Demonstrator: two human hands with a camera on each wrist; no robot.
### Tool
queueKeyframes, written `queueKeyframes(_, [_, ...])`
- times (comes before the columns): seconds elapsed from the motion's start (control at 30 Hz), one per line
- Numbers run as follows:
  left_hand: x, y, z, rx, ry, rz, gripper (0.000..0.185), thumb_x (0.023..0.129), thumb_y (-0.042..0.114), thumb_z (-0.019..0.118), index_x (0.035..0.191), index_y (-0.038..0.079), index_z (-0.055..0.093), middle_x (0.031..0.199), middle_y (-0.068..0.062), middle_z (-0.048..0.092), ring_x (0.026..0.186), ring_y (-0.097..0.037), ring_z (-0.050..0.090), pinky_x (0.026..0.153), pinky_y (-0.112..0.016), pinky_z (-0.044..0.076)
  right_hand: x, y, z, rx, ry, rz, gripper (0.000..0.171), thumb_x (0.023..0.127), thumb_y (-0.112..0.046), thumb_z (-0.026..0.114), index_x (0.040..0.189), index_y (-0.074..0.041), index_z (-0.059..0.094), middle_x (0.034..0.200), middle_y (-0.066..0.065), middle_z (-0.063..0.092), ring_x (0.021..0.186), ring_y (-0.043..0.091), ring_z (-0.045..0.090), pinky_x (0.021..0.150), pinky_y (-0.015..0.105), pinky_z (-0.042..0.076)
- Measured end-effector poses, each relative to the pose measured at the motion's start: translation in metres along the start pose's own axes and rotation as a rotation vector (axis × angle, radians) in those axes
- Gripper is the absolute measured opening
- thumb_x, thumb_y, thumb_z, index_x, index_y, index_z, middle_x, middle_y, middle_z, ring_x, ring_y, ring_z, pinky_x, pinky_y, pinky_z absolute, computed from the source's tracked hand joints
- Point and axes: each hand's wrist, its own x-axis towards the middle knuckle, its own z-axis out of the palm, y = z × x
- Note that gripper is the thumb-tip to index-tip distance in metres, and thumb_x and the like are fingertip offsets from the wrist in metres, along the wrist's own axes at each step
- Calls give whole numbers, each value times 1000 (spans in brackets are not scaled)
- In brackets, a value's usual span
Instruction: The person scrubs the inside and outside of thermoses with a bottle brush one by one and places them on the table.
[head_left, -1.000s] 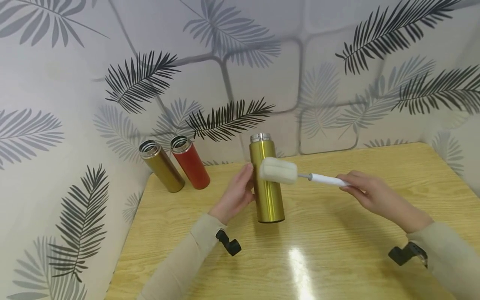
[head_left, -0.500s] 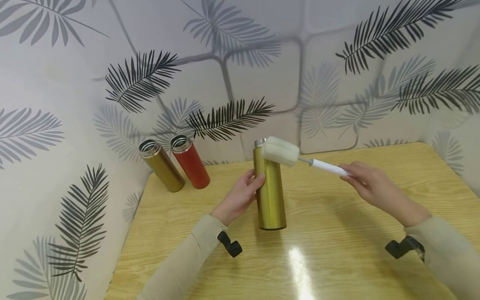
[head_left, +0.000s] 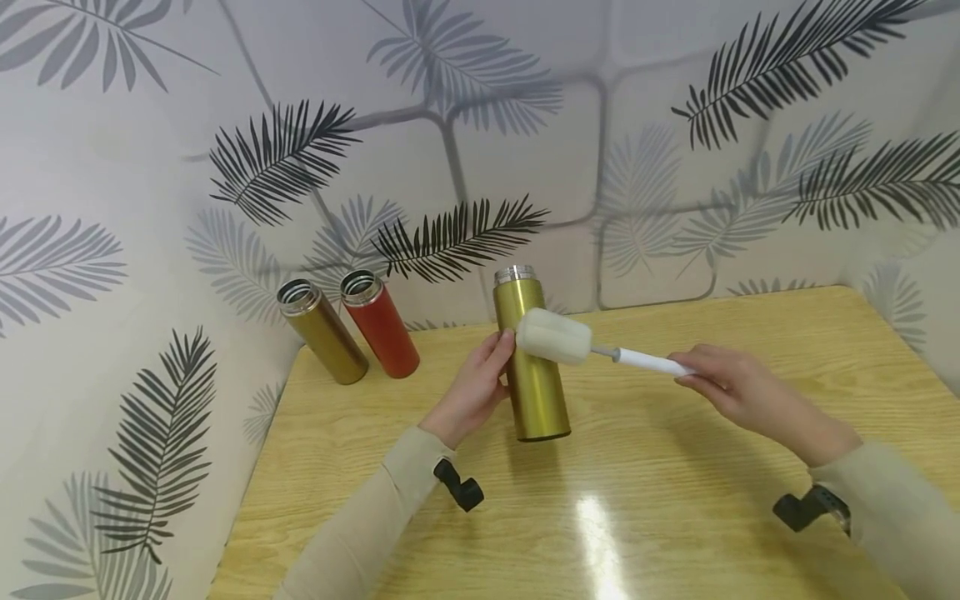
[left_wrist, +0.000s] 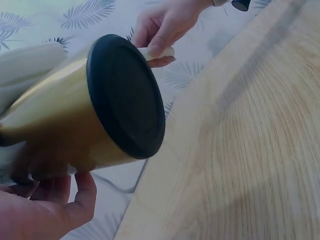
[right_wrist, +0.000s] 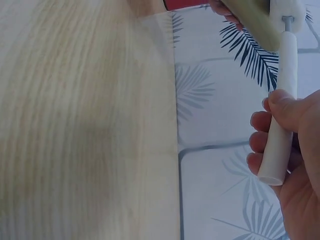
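In the head view my left hand [head_left: 472, 387] grips a gold vacuum flask [head_left: 542, 400] from its left side, and the flask leans slightly with its steel neck up. The left wrist view shows the flask's black base [left_wrist: 127, 97] raised off the table. My right hand [head_left: 738, 392] holds a bottle brush [head_left: 648, 361] by its white handle, with thumb and fingers round it in the right wrist view. The brush's cream sponge head [head_left: 555, 336] lies across the outside of the flask's upper body. Whether the sponge presses on the metal cannot be told.
A second gold flask [head_left: 326, 342] and a red flask [head_left: 382, 329] stand uncapped at the back left of the wooden table [head_left: 675, 500]. Behind the table rises a leaf-patterned wall [head_left: 652, 150].
Half a second ago the sponge was up near the flask's neck; now it is lower on the body. The flask has shifted slightly up and left. Both hands keep their hold.
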Motion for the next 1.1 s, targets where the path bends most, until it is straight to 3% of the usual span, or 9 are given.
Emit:
queueKeyframes(0.33, [2, 8, -4, -43, 158, 46, 53, 113, 37, 43, 156, 5, 33, 142, -17, 52, 127, -25, 54, 99, -45, 49, -15, -8, 6, 25, -111, -15, 25, 94, -5, 75, 118, -1, 73, 93, -9, 64, 72, -6, 43, 59, 11, 37])
queueKeyframes(0.47, [4, 12, -7, -77, 209, 59, 56, 112, 39, 46, 156, 9, 30, 142, -16, 52, 126, -26, 55, 98, -45, 49, -18, -9, 7, 67, -116, -32, 26, 93, -2, 75, 119, 0, 72, 94, -7, 65, 72, -6, 44, 59, 11, 37])
queueKeyframes(0.6, [5, 14, -8, -101, 231, 62, 55, 111, 38, 48, 155, 9, 32, 139, -15, 54, 124, -24, 56, 94, -42, 51, -18, -8, 8, 66, -105, -49, 22, 98, -8, 71, 118, 1, 72, 94, -5, 65, 73, -5, 44, 59, 12, 37])
queueKeyframes(0.77, [4, 13, -5, -101, 191, 42, 47, 112, 36, 46, 149, 9, 37, 135, -13, 55, 123, -23, 56, 92, -38, 51, -16, -7, 7, 32, -68, -9, 24, 101, -14, 69, 119, 1, 72, 93, -5, 65, 71, -5, 43, 58, 11, 36])
queueKeyframes(0.9, [1, 11, -1, -81, 119, 36, 48, 114, 35, 42, 154, 8, 37, 144, -13, 51, 136, -25, 50, 100, -39, 48, -12, -6, 6, 19, -39, 14, 24, 102, -18, 67, 117, -1, 73, 90, -5, 65, 70, -4, 41, 57, 12, 36])
queueKeyframes(1.1, [0, 8, 1, -117, 15, 54, 60, 115, 32, 37, 165, 4, 18, 162, -19, 34, 150, -35, 33, 117, -52, 37, -5, -6, 3, 3, 1, 26, 29, 104, -25, 63, 116, -1, 73, 90, -3, 65, 69, -3, 42, 57, 12, 36])
